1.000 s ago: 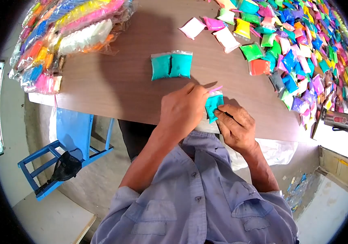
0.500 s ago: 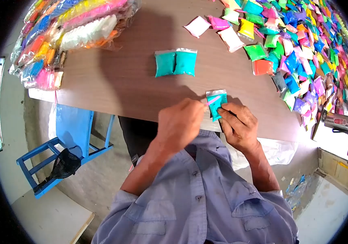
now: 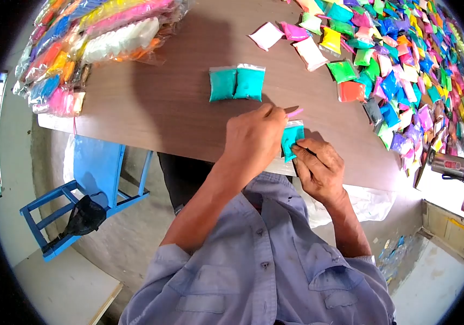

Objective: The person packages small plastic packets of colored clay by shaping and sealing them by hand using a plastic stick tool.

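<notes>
1. On the far left, transparent-wrapped bundles (image 3: 121,46) of coloured packs are lying heaped at the edge of the table (image 3: 186,132); the wrapping is probably there to group the packs by colour.
2. Nearer the middle, two flat teal packets (image 3: 250,84) are lying side by side, one edge against the other, beyond my hands. I am guessing they are sitting there to be within easy reach while leaving my working spot free.
3. My left hand (image 3: 253,135) is curling at the upper left side of a third teal packet (image 3: 291,139), fingers bent inward with little gap between them. The back of the hand is hiding most of the tips, so I cannot tell whether they are gripping anything.
4. A pink strip (image 3: 295,112) is sticking out just past those fingers, above the packet's clear top edge; I may be pinching its hidden end.
5. That third packet is standing tilted over the near side of the table, clear edge up, seemingly so its top is facing my left fingers.
6. My right hand (image 3: 321,168) is pinching its lower right side, thumb and fingertips closed together on it, likely to be steadying it.
7. Farther right, loose coloured packets (image 3: 389,84) are spreading in a deep pile, well apart from my grip.
</notes>
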Demonstrator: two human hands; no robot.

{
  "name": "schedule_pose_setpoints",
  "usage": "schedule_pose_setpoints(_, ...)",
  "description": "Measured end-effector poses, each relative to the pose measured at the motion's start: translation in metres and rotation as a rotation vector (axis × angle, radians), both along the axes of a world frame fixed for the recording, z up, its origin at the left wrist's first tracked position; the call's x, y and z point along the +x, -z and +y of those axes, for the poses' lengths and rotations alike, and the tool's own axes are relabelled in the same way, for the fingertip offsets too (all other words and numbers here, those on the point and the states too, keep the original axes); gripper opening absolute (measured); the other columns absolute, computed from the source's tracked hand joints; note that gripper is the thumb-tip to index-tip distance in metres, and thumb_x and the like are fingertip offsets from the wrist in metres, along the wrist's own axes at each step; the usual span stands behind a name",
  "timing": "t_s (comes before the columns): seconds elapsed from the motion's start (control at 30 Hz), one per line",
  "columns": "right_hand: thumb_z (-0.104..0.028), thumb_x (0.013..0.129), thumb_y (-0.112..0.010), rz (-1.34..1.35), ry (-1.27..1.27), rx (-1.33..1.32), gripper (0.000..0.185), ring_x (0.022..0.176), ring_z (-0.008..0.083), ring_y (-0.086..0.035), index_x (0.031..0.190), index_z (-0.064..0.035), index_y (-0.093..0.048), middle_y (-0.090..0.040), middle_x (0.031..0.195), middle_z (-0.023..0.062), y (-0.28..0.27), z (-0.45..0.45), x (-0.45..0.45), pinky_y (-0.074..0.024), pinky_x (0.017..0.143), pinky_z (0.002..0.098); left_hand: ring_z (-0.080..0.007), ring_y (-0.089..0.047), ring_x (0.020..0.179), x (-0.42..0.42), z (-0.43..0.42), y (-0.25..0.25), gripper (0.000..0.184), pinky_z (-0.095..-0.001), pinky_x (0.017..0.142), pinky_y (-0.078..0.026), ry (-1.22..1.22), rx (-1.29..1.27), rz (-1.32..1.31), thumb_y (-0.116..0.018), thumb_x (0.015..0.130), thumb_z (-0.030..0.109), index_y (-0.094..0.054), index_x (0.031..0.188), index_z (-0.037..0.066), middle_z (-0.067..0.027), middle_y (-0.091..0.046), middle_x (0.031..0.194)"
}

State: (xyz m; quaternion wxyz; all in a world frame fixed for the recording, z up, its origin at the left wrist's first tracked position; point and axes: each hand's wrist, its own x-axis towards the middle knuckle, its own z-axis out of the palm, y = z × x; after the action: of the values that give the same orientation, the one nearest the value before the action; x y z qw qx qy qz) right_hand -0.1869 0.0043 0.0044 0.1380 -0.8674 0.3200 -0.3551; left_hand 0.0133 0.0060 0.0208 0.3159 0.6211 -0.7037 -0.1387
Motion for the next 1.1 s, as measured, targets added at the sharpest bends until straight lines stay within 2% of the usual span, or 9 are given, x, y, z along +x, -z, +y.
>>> schedule_pose_setpoints(0.4, 0.005, 0.075, -0.076, -0.003, -0.001, 0.009, 0.026, 0.082, 0.0274, -0.067, 0.100, -0.0021, -0.075, -0.069, 0.104, 0.0109, 0.001, 0.001, 0.000, -0.0559, 0.073, 0.0374, -0.0369, -0.066, 0.073, 0.018, 0.030, 0.015, 0.009, -0.0451, 0.061, -0.051, -0.152, 0.022, 0.120, -0.071, 0.090, 0.012, -0.065, 0.087, 0.006, -0.0136, -0.068, 0.082)
schedule_pose_setpoints(0.53, 0.006, 0.077, -0.075, -0.080, 0.033, 0.084, 0.026, 0.082, 0.0264, -0.067, 0.102, -0.0014, -0.074, -0.068, 0.104, 0.0123, 0.000, 0.003, -0.002, -0.0555, 0.072, 0.0347, -0.0277, -0.065, 0.065, 0.019, 0.041, 0.011, 0.004, -0.0366, 0.058, -0.049, -0.196, -0.022, 0.318, -0.073, 0.088, 0.005, -0.069, 0.088, 0.003, -0.0131, -0.066, 0.076)
schedule_pose_setpoints(0.67, 0.001, 0.089, -0.072, -0.278, 0.203, 0.318, 0.018, 0.079, 0.0153, -0.065, 0.107, -0.0001, -0.072, -0.069, 0.101, 0.0113, -0.008, 0.011, 0.000, -0.0521, 0.069, 0.0276, -0.0207, -0.063, 0.063, 0.017, 0.048, 0.004, 0.003, -0.0326, 0.058, -0.048, -0.222, 0.020, 0.455, -0.073, 0.088, 0.003, -0.070, 0.090, 0.003, -0.0125, -0.065, 0.074)
schedule_pose_setpoints(0.73, -0.005, 0.096, -0.069, -0.680, 0.315, 0.930, 0.019, 0.075, 0.0088, -0.061, 0.114, 0.0014, -0.067, -0.069, 0.096, 0.0072, -0.014, 0.017, 0.005, -0.0493, 0.066, 0.0246, -0.0180, -0.062, 0.061, 0.011, 0.048, 0.003, 0.004, -0.0316, 0.057, -0.047, -0.197, -0.061, 0.484, -0.074, 0.089, 0.003, -0.070, 0.090, 0.002, -0.0120, -0.066, 0.075)
schedule_pose_setpoints(0.77, -0.009, 0.100, -0.067, -0.692, 0.265, 0.882, 0.020, 0.072, 0.0055, -0.057, 0.117, 0.0020, -0.063, -0.069, 0.091, 0.0038, -0.014, 0.015, 0.007, -0.0463, 0.062, 0.0224, -0.0180, -0.062, 0.061, 0.008, 0.046, 0.002, 0.004, -0.0316, 0.057, -0.047, -0.198, -0.063, 0.484, -0.074, 0.089, 0.003, -0.070, 0.090, 0.002, -0.0120, -0.066, 0.075)
schedule_pose_setpoints(0.83, -0.009, 0.100, -0.067, -0.649, 0.316, 0.895, 0.020, 0.073, 0.0060, -0.058, 0.116, 0.0026, -0.062, -0.069, 0.090, 0.0042, -0.014, 0.018, 0.006, -0.0470, 0.062, 0.0229, -0.0279, -0.063, 0.062, -0.002, 0.043, 0.000, 0.005, -0.0378, 0.056, -0.049, -0.169, 0.064, 0.535, -0.071, 0.090, 0.009, -0.069, 0.089, 0.005, -0.0123, -0.066, 0.077)
schedule_pose_setpoints(0.93, -0.011, 0.099, -0.069, -0.496, 0.396, 0.776, 0.021, 0.073, 0.0088, -0.061, 0.114, 0.0026, -0.063, -0.068, 0.088, 0.0057, -0.016, 0.021, 0.005, -0.0487, 0.062, 0.0243, -0.0212, -0.064, 0.061, -0.014, 0.033, 0.012, 0.004, -0.0334, 0.056, -0.049, -0.103, 0.000, 0.487, -0.074, 0.090, 0.004, -0.070, 0.091, 0.002, -0.0135, -0.068, 0.078)
schedule_pose_setpoints(1.0, -0.012, 0.098, -0.070, -0.387, 0.422, 0.642, 0.022, 0.073, 0.0111, -0.063, 0.113, 0.0021, -0.063, -0.068, 0.086, 0.0067, -0.019, 0.023, 0.001, -0.0499, 0.062, 0.0252, -0.0273, -0.067, 0.065, -0.018, 0.028, 0.012, 0.005, -0.0370, 0.058, -0.051, -0.086, 0.013, 0.482, -0.073, 0.090, 0.006, -0.070, 0.092, 0.004, -0.0146, -0.069, 0.081)
schedule_pose_setpoints(1.1, -0.012, 0.089, -0.075, -0.087, 0.526, 0.554, 0.026, 0.079, 0.0244, -0.068, 0.112, -0.0019, -0.068, -0.067, 0.092, 0.0121, -0.028, 0.026, -0.002, -0.0554, 0.072, 0.0328, -0.0334, -0.068, 0.068, -0.018, 0.023, 0.007, 0.006, -0.0412, 0.059, -0.053, 0.019, -0.121, 0.314, -0.072, 0.090, 0.009, -0.069, 0.091, 0.004, -0.0145, -0.069, 0.081)
